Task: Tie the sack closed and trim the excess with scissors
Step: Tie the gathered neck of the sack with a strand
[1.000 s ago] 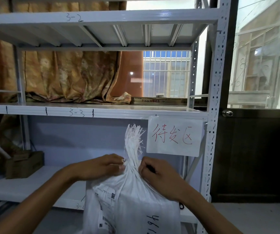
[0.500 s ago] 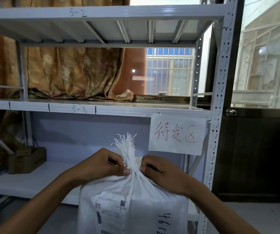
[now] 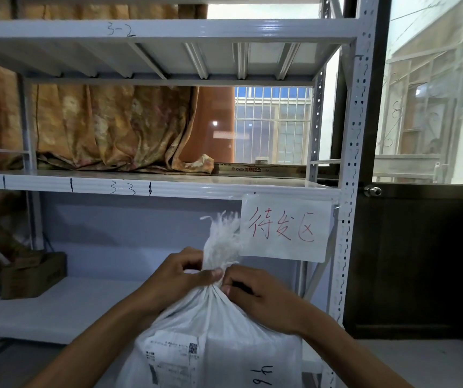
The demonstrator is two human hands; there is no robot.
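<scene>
Your left hand (image 3: 180, 278) and right hand (image 3: 261, 298) are both closed around the gathered neck of the white sack (image 3: 219, 340), one on each side, thumbs pinching the bunched fabric. The sack stands directly in front of you, before the lower part of the metal shelving (image 3: 350, 163), with its frayed top tuft (image 3: 223, 236) sticking straight up above your fists. A printed shipping label (image 3: 171, 357) shows on its front.

Whether a tie is already wound around the neck is hidden under your fingers, so treat the closure as unfinished.

What could go wrong, as I judge it:
- If you loosen either grip before the knot bites, the gathered neck could spring open and you would have to bunch it again.
- If you tie too high, on the loose fringe, the strands may slip out and leave the mouth slack.
- No scissors are in view. Reaching for them means freeing one hand, and an unfinished knot could unwind.
- Cutting too close to the knot could let it pull through.

Count: one sack, two hands on it, one tuft to trim, one paper sign (image 3: 286, 228) with red writing, one cardboard box (image 3: 33, 274) on the low shelf, zero scissors visible.
</scene>
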